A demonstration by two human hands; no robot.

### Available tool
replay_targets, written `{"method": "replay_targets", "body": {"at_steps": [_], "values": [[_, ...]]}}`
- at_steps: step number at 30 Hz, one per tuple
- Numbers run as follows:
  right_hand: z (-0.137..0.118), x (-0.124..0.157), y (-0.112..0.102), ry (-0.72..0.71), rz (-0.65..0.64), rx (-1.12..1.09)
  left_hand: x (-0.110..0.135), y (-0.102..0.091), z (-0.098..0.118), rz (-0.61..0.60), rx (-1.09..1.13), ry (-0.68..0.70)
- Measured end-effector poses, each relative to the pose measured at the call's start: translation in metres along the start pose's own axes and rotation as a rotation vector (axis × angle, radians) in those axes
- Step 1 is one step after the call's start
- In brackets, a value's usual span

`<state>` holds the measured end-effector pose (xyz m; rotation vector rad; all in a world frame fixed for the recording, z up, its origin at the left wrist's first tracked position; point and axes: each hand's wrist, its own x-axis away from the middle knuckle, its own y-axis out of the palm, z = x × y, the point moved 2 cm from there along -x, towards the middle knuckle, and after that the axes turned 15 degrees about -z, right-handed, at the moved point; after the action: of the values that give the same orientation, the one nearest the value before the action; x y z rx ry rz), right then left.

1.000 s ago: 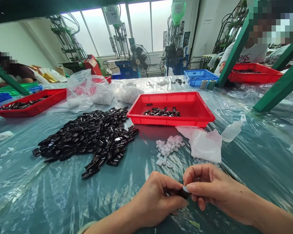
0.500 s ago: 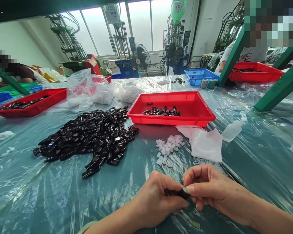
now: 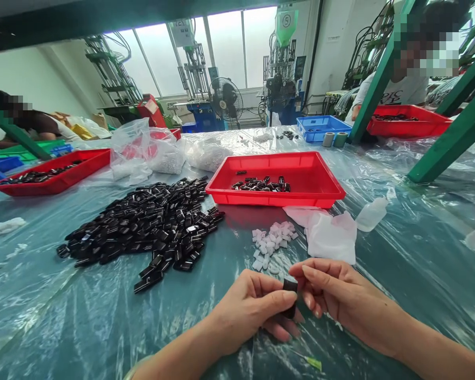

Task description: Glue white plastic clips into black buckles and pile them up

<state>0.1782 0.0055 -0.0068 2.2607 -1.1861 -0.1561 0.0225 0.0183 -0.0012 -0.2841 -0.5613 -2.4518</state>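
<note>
My left hand holds a glossy black rectangular piece upright between thumb and fingers. My right hand sits just right of that piece, its curled fingers slightly apart, with nothing visible in them. Beyond my hands lies a large loose pile of similar black pieces. Small white plastic bits are heaped near a crumpled white cloth or paper sheet. A red plastic tray holds a small group of black pieces.
Clear plastic sheeting covers the teal table. Plastic bags of white material, a squeeze bottle, a blue crate and more red trays lie on it. Co-workers sit beyond green frame bars; machines and a fan stand behind.
My hands have moved apart, and the black piece now shows upright in my left hand. My right hand has drawn back from its pinch at the piece. The view has shifted slightly.
</note>
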Motion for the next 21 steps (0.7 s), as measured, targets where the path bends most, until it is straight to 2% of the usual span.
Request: {"method": "replay_targets", "body": {"at_steps": [9, 14, 18, 21], "values": [[0.005, -0.003, -0.006, -0.015, 0.009, 0.052, -0.001, -0.001, -0.001, -0.046, 0.115, 0.027], [0.003, -0.003, -0.004, -0.015, 0.037, 0.124, -0.002, -0.002, -0.002, -0.030, 0.152, 0.019], [0.000, -0.003, -0.004, -0.037, 0.095, 0.291, 0.001, -0.006, -0.001, 0.073, 0.083, 0.013], [-0.002, -0.004, -0.004, -0.048, 0.104, 0.376, 0.006, -0.011, 0.016, 0.188, -0.017, 0.004]]}}
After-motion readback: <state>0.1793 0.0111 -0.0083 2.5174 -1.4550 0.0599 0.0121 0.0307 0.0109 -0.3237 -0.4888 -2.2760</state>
